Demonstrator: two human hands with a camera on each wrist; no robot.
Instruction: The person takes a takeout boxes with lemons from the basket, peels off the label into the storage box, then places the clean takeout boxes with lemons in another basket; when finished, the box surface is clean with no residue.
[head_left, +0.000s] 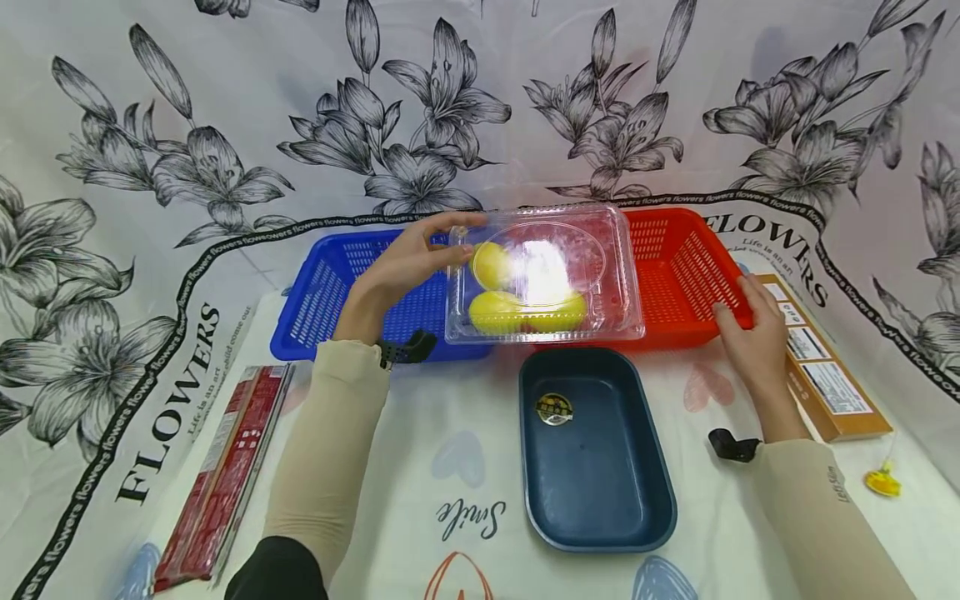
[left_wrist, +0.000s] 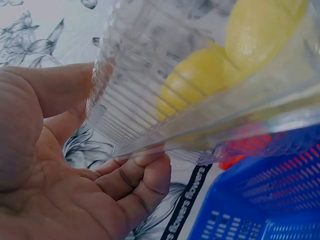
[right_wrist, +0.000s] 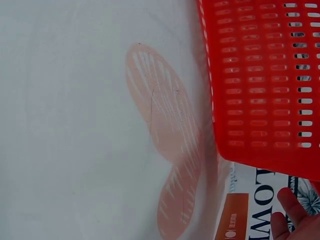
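My left hand (head_left: 408, 262) grips the left end of a clear plastic clamshell box (head_left: 618, 275), thumb on one side and fingers beneath. Several smooth yellow fruits (head_left: 492, 265) show through its wall, one with a pointed tip in the left wrist view. The box is held up over the inner ends of a blue basket (head_left: 322, 283) and a red basket (head_left: 667, 250), hiding parts of both. My right hand (head_left: 757, 342) is at the red basket's right front corner, its fingers extended beside the rim; only its fingertips (right_wrist: 295, 205) show in the right wrist view.
A dark blue tray (head_left: 592, 475) with a gold sticker lies in front of the baskets. Red flat packs (head_left: 225, 475) lie at the left. A brown carton (head_left: 832, 375) with white labels and a small yellow flower-like item (head_left: 883, 482) are at the right.
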